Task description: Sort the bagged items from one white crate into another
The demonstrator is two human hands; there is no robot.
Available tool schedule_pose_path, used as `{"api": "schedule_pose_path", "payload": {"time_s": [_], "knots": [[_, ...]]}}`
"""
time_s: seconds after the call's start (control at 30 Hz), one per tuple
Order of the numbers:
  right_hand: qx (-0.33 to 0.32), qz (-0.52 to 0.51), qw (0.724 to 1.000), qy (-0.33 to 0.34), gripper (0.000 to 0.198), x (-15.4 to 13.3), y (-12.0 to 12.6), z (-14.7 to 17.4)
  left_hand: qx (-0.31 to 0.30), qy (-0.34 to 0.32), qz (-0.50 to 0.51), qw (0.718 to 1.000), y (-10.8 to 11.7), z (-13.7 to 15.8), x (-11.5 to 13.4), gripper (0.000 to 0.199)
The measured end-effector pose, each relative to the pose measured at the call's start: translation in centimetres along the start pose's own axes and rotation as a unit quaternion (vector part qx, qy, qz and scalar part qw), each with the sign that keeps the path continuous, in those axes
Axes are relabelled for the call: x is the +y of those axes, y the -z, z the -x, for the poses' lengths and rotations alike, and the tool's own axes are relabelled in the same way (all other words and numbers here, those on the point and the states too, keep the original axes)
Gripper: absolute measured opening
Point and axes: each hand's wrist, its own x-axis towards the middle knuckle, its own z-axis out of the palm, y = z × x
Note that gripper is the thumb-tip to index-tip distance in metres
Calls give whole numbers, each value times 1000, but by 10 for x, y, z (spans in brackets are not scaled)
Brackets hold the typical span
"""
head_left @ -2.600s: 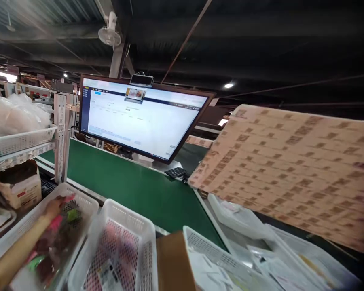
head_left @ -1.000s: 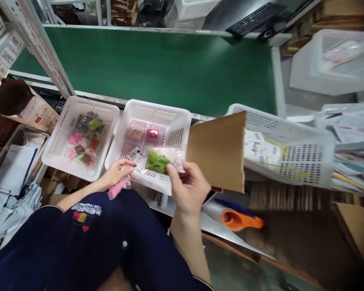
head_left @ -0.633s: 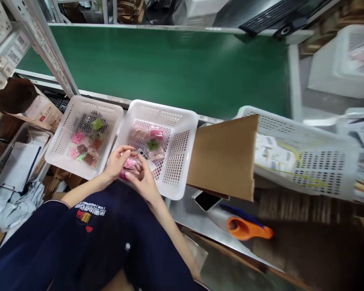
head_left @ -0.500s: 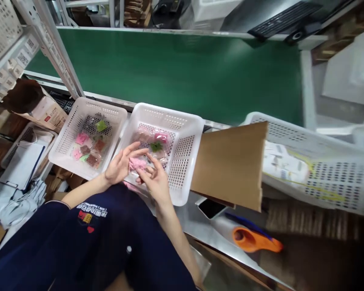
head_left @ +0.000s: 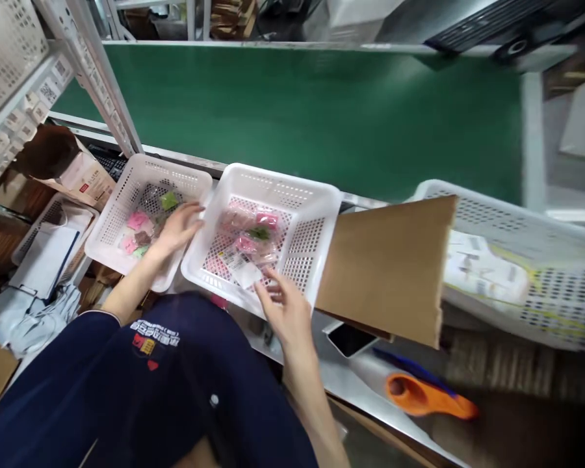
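Observation:
My left hand point(head_left: 179, 227) reaches over the right side of the left white basket point(head_left: 108, 224), fingers spread and nothing visible in them. In that basket lie small clear packets with pink pieces point(head_left: 137, 221), a green piece point(head_left: 168, 199) and a brown piece point(head_left: 142, 238). My right hand point(head_left: 286, 304) is over the front of the middle white basket point(head_left: 312, 234), thumb and fingers apart. Close to its fingertips is a clear packet with a white label point(head_left: 246, 273); whether they touch is unclear. Beyond it are packets with pink pieces point(head_left: 266, 220) and a green piece point(head_left: 258, 233).
A cardboard flap point(head_left: 385, 266) stands right of the middle basket. Behind the baskets runs a green conveyor belt point(head_left: 312, 117). A phone point(head_left: 351, 339) and an orange-ended tape dispenser-like tool point(head_left: 426, 395) lie at the right. Another white basket point(head_left: 556, 305) holds white packages.
My hands have separated from the pink packet they held together. The left moved to the left basket; the right moved right and lower. A labelled packet now shows in the middle basket.

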Motion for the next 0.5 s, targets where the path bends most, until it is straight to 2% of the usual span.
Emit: {"api": "schedule_pose_path", "payload": {"time_s": [0.03,0.1,0.17,0.23,0.27,0.33,0.4,0.5], "knots": [[-76,-52,996,-6,50,6,0,21,4,42,-57,997,17,5,-15,46],[-233,-93,967,-30,47,25,-10,54,-48,118,-165,978,43,19,-41,60],[-278,-57,958,-35,49,52,-30,66,-149,169,-234,946,54,36,-57,86],[-257,-9,966,-21,43,79,-58,59,-229,193,-261,918,52,52,-65,107],[-249,8,968,-13,40,91,-73,53,-247,190,-271,911,49,57,-66,108],[-233,34,972,1,36,108,-99,42,-254,168,-284,909,42,62,-65,96],[-206,61,977,14,33,118,-118,40,-225,148,-281,921,35,62,-60,77],[-158,94,982,47,33,123,-128,52,-176,165,-264,934,30,54,-55,46]]}}
